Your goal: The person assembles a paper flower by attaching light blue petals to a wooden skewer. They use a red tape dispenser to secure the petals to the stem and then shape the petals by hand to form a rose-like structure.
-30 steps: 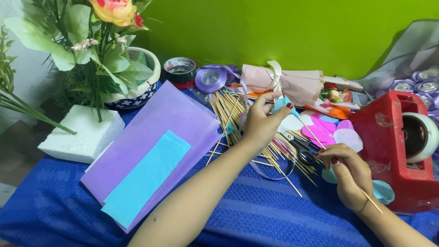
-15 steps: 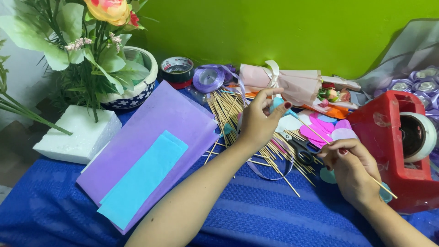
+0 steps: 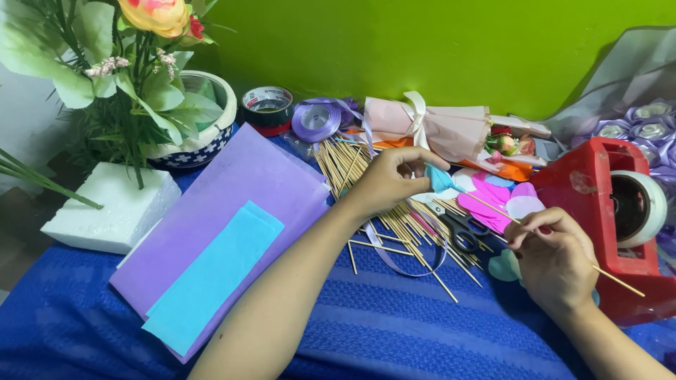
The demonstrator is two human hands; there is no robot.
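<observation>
Blue-clothed surface (image 3: 394,331), craft supplies spread across it.
Purple paper sheet (image 3: 232,211) lies left with a light blue strip (image 3: 211,278) on it; red tape dispenser (image 3: 598,232) right. Left hand (image 3: 387,184) fingers pinch a blue paper piece (image 3: 442,180) on the tip of a thin wooden stick (image 3: 556,246), above the skewer pile (image 3: 394,218); right hand (image 3: 556,260) fingers closed on the stick.

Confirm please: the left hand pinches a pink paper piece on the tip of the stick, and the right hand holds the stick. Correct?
Not quite. In the head view the paper piece is light blue. The left hand pinches it at the stick's tip; the right hand holds the stick.
</observation>
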